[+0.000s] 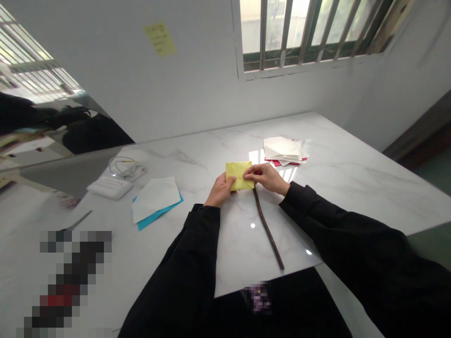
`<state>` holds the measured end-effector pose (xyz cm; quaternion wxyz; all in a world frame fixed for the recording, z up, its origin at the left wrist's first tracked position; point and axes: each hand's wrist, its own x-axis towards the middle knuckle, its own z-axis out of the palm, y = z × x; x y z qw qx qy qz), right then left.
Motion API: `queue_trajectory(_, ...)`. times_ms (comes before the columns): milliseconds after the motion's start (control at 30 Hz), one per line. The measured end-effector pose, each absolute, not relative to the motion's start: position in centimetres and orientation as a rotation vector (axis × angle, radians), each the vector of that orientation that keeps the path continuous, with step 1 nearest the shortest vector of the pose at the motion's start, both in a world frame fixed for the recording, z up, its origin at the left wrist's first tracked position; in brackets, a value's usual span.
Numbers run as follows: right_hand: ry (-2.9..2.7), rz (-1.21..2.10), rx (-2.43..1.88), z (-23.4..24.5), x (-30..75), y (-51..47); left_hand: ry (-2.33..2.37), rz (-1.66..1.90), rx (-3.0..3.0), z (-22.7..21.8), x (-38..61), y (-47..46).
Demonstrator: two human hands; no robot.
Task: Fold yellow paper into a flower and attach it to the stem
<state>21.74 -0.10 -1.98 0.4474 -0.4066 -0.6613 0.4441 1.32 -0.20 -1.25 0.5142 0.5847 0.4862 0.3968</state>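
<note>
A folded piece of yellow paper (238, 174) is held just above the marble table (225, 141), near its middle. My left hand (221, 190) grips its lower left edge. My right hand (266, 178) pinches the paper from the right, with the fingertips on its top face. A thin, dark brown stick (267, 230) lies on the table just below the right edge of the paper, running toward the near edge. Neither hand touches the stick as far as I can see.
Behind the hands lies a stack of white paper on red paper (283, 151). To the left are white paper on blue paper (155, 201), a white rectangular device (109, 187), and a coiled white cable (127, 168). A mirror (66, 126) stands at the left end.
</note>
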Motion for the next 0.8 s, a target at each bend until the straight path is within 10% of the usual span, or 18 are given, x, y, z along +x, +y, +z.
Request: queue_trajectory(800,-1.627,0.978,-1.024,-1.8,21.2,-0.6,1.046,1.036,1.572,-0.1,1.5,-0.8)
